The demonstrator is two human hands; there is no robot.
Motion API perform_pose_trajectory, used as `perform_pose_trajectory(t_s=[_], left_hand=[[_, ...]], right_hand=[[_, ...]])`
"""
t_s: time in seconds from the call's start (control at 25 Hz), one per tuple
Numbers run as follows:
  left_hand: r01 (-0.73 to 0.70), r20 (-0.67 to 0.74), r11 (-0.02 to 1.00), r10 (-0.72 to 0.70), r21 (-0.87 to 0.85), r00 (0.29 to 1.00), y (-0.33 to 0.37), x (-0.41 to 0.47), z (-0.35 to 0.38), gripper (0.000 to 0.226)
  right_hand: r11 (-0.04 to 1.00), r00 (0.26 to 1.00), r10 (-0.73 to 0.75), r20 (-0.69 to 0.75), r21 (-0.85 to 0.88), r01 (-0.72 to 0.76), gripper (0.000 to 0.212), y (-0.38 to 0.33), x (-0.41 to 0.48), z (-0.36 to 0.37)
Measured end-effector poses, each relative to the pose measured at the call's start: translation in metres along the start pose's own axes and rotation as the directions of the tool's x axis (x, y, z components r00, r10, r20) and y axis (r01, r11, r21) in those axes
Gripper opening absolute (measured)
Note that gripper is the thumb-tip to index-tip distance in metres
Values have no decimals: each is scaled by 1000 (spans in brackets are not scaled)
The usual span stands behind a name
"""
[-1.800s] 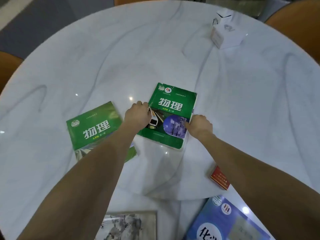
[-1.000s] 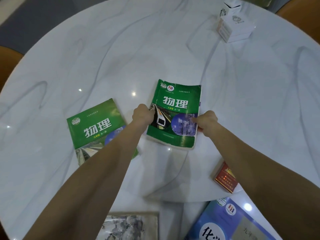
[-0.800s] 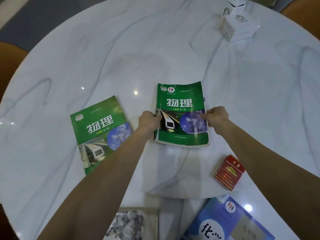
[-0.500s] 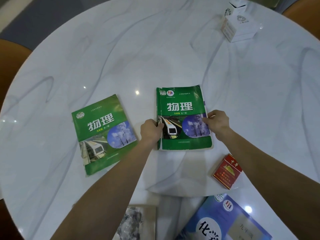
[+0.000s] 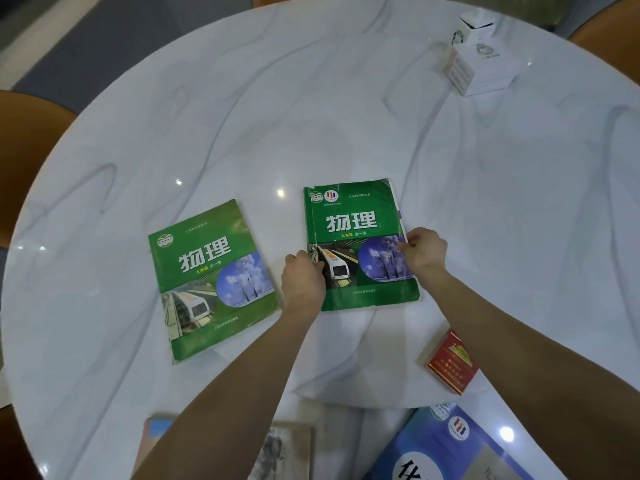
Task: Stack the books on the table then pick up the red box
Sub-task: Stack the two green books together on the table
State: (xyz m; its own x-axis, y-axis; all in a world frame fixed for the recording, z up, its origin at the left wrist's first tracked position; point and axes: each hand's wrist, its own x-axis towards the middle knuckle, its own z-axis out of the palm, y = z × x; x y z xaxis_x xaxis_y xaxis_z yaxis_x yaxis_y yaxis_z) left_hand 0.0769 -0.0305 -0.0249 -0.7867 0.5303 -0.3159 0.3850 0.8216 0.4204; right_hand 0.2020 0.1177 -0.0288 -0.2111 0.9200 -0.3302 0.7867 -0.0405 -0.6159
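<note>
A worn green physics book (image 5: 356,216) lies near the middle of the white marble table (image 5: 311,116). My left hand (image 5: 303,280) grips its left edge and my right hand (image 5: 422,252) grips its right edge. A second green physics book (image 5: 207,271) lies flat to the left, apart from the first. The red box (image 5: 450,365) sits on the table at the lower right, partly behind my right forearm. A blue book (image 5: 446,448) lies at the near edge on the right. A grey-covered book (image 5: 280,452) lies at the near edge under my left arm.
A white box (image 5: 485,69) with a smaller white container (image 5: 476,22) behind it stands at the far right of the table. Orange chair backs show at the left (image 5: 24,133) and upper right (image 5: 613,39) beyond the table's rim.
Both hands have turned the middle green book from tilted to nearly square with me and drawn it slightly nearer. The left green book and the red box have not moved on the table.
</note>
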Motion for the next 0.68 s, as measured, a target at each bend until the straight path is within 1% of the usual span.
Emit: perform_pose_trajectory(t_s=[0.16,0.24,0.32,0.4,0.48,0.56,0.68], left_hand=[[-8,47,999,7,38,999,0,4,-3,32],[-61,54,991,55,117,997,-2,5,-8,31],[-143,17,968,143,204,990,-6,7,-17,28],[-233,-28,930,251,283,968,-12,11,-31,28],[-287,-34,879,323,380,946,-19,15,-44,28],[-296,-17,838,342,457,940,-27,18,-55,29],[-283,-9,812,334,511,942,-44,18,-70,30]], right_hand=[[994,1000,-26,11,-109,27,22,-3,0,1],[982,998,-57,7,-179,57,23,-7,-4,1],[954,988,-155,-15,-263,145,26,-14,-12,4],[896,959,-284,4,-354,267,28,-25,-24,10],[819,914,-403,52,-426,385,28,-39,-37,17],[735,862,-495,112,-474,484,30,-55,-49,24],[621,785,-590,186,-517,589,33,-80,-63,33]])
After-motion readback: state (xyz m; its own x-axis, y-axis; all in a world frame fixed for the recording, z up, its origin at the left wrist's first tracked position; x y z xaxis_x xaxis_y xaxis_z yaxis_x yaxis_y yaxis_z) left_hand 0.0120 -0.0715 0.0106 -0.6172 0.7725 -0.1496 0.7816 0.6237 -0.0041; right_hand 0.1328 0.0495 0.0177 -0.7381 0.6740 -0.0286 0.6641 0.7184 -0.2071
